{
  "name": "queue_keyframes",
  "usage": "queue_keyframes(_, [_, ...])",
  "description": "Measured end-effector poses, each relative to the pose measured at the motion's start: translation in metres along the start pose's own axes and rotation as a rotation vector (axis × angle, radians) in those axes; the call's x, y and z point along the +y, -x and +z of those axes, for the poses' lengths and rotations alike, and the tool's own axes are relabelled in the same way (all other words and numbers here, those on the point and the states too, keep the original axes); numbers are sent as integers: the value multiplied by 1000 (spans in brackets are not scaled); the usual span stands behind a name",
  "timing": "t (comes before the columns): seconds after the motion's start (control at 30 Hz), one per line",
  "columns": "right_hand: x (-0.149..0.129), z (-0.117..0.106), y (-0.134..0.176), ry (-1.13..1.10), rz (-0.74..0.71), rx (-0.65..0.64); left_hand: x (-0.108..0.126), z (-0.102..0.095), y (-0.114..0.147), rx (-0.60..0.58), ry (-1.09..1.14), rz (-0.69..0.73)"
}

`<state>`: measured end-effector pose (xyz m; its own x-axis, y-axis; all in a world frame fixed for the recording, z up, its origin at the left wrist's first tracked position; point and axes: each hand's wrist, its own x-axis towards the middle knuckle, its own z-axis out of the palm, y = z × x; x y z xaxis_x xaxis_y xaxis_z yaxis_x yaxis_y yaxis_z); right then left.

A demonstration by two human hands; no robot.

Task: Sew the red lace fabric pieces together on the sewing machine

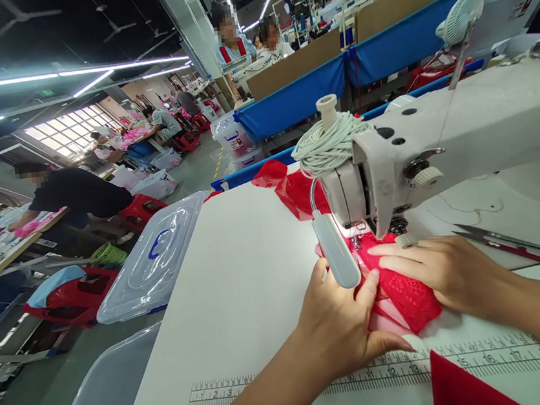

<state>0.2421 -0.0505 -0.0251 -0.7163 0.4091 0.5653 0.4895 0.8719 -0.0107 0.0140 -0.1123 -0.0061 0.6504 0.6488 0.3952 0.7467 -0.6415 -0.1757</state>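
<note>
A piece of red lace fabric [410, 294] lies under the needle area of a white sewing machine [457, 132], with sheer pink-red material beneath it. My left hand [334, 318] rests at the near left of the fabric, thumb spread away and a fingertip touching it. A grey lamp head [338, 253] hides some of its fingers. From the right, my right hand [446, 267] lies with fingers stretched out flat on the lace, close to the presser foot [356, 241]. Both hands press on the cloth rather than wrap round it.
Thread snips [523, 245] lie right of my right hand. A printed ruler [214, 394] crosses the white tabletop [223, 266]. Dark red fabric [461, 385] lies at the near edge, sheer red pieces [293, 190] behind. A lidded plastic bin [159, 254] stands left. Other people work farther off.
</note>
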Motion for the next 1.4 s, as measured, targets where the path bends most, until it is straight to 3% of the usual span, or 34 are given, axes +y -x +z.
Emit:
queue_keyframes(0.1, [1,-3,-2,-20,-55,22,4,-2,0,15,-18,14])
queue_keyframes(0.73, [2,12,10,-1,60,1,0,-2,1,-11,0,-4])
queue_keyframes(0.93, [1,5,6,-7,35,4,7,-5,1,-2,20,13])
queue_keyframes(1.13, [0,13,9,17,109,62,9,-6,2,-18,22,-1])
queue_keyframes(1.4, [0,13,6,38,156,37,3,-2,4,-17,91,-63])
